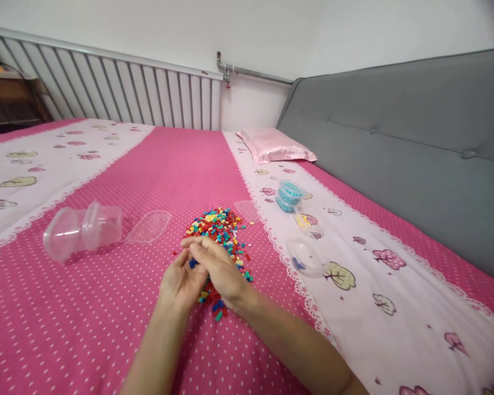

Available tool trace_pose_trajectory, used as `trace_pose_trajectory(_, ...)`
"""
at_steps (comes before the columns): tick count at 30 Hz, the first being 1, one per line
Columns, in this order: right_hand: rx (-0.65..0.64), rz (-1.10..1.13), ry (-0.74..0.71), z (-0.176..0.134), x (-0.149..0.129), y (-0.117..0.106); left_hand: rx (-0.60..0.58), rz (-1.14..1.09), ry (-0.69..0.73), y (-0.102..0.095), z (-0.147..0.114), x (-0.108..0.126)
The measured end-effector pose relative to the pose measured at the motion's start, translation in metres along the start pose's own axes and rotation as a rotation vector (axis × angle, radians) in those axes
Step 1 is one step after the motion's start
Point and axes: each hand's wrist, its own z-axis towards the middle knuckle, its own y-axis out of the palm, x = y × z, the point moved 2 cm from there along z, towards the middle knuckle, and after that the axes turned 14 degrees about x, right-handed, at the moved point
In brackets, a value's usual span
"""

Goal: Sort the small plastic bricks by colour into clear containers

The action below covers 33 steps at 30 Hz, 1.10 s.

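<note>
Head view: L hand cupped palm-up, grip loosely open, prob. so nothing spills; R hand over it, can't tell if its grip has anything. Mixed blocks heaped on bed below & beyond, prob. for easy reach.
</note>
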Motion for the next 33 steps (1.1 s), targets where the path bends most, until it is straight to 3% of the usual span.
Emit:
trace_pose_trajectory(3,0.093,-0.305,-0.201,0.02,-0.01,-0.035,-0.034,-0.001,0.058,-0.004,0.002,0.016)
trace_pose_trajectory(6,0.082,-0.623,-0.197,0.048,-0.004,-0.074,-0.065,0.006,0.148,-0.01,0.003,0.029)
trace_pose_trajectory(9,0.029,-0.85,-0.157,0.064,0.014,-0.094,-0.079,0.032,0.203,-0.015,0.006,0.036)
trace_pose_trajectory(14,-0.14,-0.983,-0.179,0.064,0.038,-0.087,-0.101,0.06,0.204,-0.018,0.012,0.036)
trace_pose_trajectory(18,-0.187,-1.038,-0.202,0.064,0.046,-0.082,-0.061,0.066,0.179,-0.018,0.013,0.034)
trace_pose_trajectory(24,-0.106,-1.055,-0.208,0.066,0.04,-0.084,-0.066,0.084,0.086,-0.011,0.009,0.022)
trace_pose_trajectory(29,-0.006,-0.98,-0.236,0.062,0.024,-0.082,-0.05,0.192,0.112,-0.008,0.006,0.016)
trace_pose_trajectory(33,-0.056,-0.84,-0.317,0.048,0.006,-0.063,-0.078,0.307,0.069,-0.005,-0.002,0.008)
